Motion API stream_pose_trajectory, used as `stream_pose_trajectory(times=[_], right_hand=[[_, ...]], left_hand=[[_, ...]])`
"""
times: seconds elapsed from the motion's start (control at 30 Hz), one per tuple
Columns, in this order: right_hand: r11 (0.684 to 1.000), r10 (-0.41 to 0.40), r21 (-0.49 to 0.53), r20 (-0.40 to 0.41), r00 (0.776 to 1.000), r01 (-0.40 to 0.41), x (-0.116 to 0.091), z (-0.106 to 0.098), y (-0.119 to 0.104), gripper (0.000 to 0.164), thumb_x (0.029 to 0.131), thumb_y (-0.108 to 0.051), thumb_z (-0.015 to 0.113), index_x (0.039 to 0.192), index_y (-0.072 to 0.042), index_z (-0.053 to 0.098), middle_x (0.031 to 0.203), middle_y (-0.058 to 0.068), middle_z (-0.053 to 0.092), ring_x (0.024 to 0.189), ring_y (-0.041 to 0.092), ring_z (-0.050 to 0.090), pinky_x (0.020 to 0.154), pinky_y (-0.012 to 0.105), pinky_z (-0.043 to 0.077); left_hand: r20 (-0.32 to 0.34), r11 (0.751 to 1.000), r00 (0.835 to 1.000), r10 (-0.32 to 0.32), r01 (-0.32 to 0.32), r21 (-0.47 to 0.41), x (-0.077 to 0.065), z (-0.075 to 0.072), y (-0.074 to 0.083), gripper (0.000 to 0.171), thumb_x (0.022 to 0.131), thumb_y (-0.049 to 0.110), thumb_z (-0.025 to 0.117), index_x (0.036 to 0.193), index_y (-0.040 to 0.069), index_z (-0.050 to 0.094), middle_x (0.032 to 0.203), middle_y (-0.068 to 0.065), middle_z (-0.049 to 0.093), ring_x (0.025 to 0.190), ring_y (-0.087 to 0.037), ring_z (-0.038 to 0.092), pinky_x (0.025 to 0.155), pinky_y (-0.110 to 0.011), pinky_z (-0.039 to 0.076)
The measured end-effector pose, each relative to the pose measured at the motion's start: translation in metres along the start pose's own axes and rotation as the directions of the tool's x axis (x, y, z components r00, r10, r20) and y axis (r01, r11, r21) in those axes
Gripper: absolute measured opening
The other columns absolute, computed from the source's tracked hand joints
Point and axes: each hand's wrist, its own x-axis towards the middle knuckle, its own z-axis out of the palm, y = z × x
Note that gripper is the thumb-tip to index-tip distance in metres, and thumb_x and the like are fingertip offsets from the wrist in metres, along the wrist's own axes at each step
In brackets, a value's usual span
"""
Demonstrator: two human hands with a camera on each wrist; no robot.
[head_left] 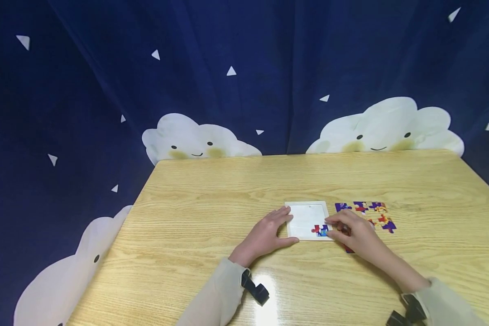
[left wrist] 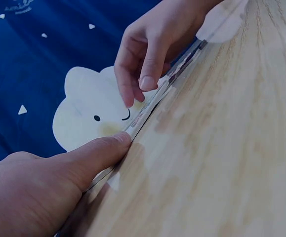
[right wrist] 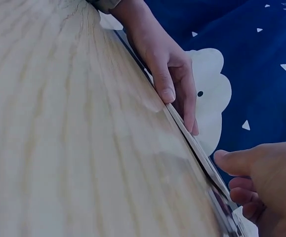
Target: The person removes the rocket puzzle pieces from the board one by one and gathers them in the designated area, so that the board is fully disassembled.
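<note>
A white-framed puzzle tray [head_left: 305, 202] lies flat on the table, with a few joined red and blue puzzle pieces [head_left: 320, 230] in its near right corner. My left hand [head_left: 266, 235] holds the tray by its left side, thumb at the near corner and fingers along the left rim. Over the right rim hovers my right hand [head_left: 356, 231], its loosely bent fingertips close to those pieces. In the right wrist view, the right thumb and fingers [right wrist: 244, 195] stand apart, and no piece shows between them. Whether the fingertips touch the tray is hard to tell.
Several loose puzzle pieces [head_left: 378, 207] lie right of the tray, partly hidden under the right hand. The wooden table [head_left: 212, 194] ends at the back against a dark blue curtain [head_left: 212, 40] with white cloud shapes.
</note>
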Motion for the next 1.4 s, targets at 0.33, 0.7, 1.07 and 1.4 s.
stream_pose_trajectory(times=[0.33,0.7,1.07,1.4], right_hand=[[1.000,-0.017,0.006,0.144,0.989,0.016,0.010,0.002,-0.008,0.024,0.086,-0.009,0.073,0.110,-0.007,0.072,0.091,-0.002,0.057,0.074,0.002,0.044,0.057,0.017,0.037],[0.999,-0.043,0.026,0.221,0.974,0.038,0.013,0.003,-0.003,0.020,0.089,-0.005,0.069,0.108,-0.010,0.071,0.098,-0.001,0.057,0.078,0.001,0.046,0.062,0.017,0.041],[0.999,-0.027,0.049,0.221,0.975,0.016,0.012,0.004,-0.006,0.021,0.087,-0.002,0.069,0.107,-0.011,0.066,0.099,0.001,0.056,0.080,0.004,0.044,0.063,0.017,0.040],[0.996,-0.062,-0.055,0.118,0.991,0.069,0.005,0.009,-0.010,0.026,0.084,-0.003,0.072,0.106,-0.016,0.067,0.098,-0.002,0.053,0.080,0.003,0.040,0.063,0.018,0.038]], left_hand=[[-0.004,1.000,1.000,0.007,-0.007,0.003,0.000,0.000,0.000,0.065,0.087,0.051,0.068,0.138,0.011,0.056,0.155,-0.005,0.043,0.145,-0.021,0.039,0.119,-0.037,0.036],[-0.001,1.000,1.000,0.003,-0.003,0.008,0.001,-0.001,0.001,0.065,0.087,0.050,0.069,0.138,0.012,0.056,0.155,-0.004,0.043,0.145,-0.020,0.039,0.119,-0.036,0.036],[0.003,1.000,1.000,-0.008,0.008,0.003,-0.001,-0.001,0.002,0.066,0.087,0.052,0.068,0.138,0.011,0.056,0.154,-0.006,0.043,0.146,-0.021,0.039,0.119,-0.038,0.036],[0.014,1.000,1.000,-0.021,0.020,0.007,0.001,0.000,-0.001,0.066,0.087,0.052,0.068,0.138,0.012,0.055,0.155,-0.004,0.042,0.146,-0.020,0.037,0.120,-0.037,0.035]])
